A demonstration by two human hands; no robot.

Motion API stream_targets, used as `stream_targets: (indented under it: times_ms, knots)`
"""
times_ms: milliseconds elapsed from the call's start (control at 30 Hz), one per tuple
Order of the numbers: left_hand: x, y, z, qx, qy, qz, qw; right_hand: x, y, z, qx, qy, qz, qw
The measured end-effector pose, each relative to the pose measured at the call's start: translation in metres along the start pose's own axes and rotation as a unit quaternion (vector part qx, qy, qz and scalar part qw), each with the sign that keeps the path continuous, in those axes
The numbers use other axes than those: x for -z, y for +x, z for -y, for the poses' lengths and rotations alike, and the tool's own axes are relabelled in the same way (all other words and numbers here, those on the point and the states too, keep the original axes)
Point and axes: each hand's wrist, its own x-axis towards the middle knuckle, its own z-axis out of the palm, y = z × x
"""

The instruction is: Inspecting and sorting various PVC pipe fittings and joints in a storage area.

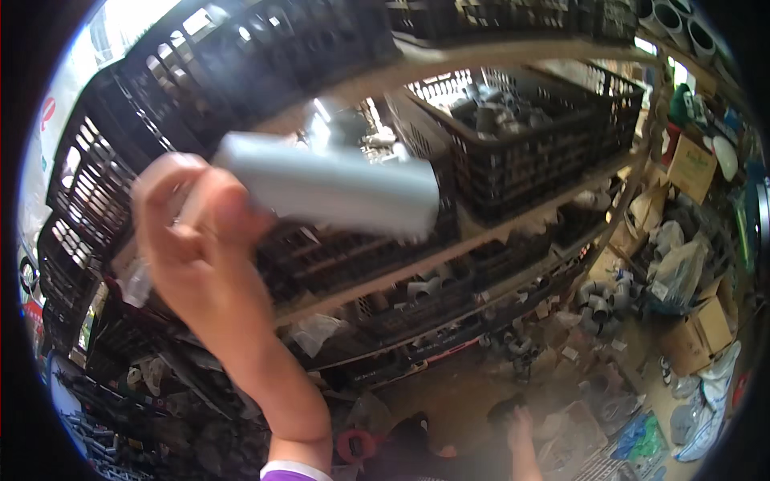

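Note:
My left hand (204, 222) is raised at the left, its fingers closed on one end of a grey plastic pipe fitting (337, 183). The fitting is blurred by motion. A short stub seems to rise from its upper side, as on a tee. Behind it stand black slatted plastic crates on a shelf. My right hand (520, 427) is low at the bottom right, beside a dark rounded object (502, 415). Blur hides whether its fingers grip that object.
A black crate (541, 150) of grey fittings sits on the wooden shelf (385, 285). Another large crate (258, 66) hangs over the upper left. Loose elbow fittings (598, 303), a cardboard box (698, 333) and plastic bags (680, 270) crowd the right floor.

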Motion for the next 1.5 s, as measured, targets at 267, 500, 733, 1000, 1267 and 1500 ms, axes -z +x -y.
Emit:
stream_targets:
  times_ms: [267, 500, 733, 1000, 1267, 1500]
  knots:
    - [0.067, -0.305, 0.064, 0.377, -0.202, 0.123, 0.895, -0.035, 0.011, -0.047, 0.403, -0.356, 0.169, 0.826]
    - [0.180, -0.497, 0.072, 0.563, -0.273, 0.088, 0.775, 0.002, 0.003, -0.121, 0.299, -0.445, 0.153, 0.830]
    - [0.255, -0.581, 0.055, 0.596, -0.296, 0.072, 0.743, 0.027, -0.042, -0.187, 0.257, -0.125, 0.241, 0.928]
    - [0.277, -0.624, 0.049, 0.592, -0.252, 0.046, 0.764, 0.033, -0.099, -0.210, 0.447, -0.327, 0.232, 0.800]
    - [0.261, -0.651, 0.045, 0.567, -0.216, 0.066, 0.792, 0.022, -0.124, -0.192, 0.542, -0.510, 0.273, 0.609]
    - [0.236, -0.661, 0.031, 0.506, -0.127, 0.172, 0.836, -0.002, -0.080, -0.200, 0.651, -0.585, 0.209, 0.437]
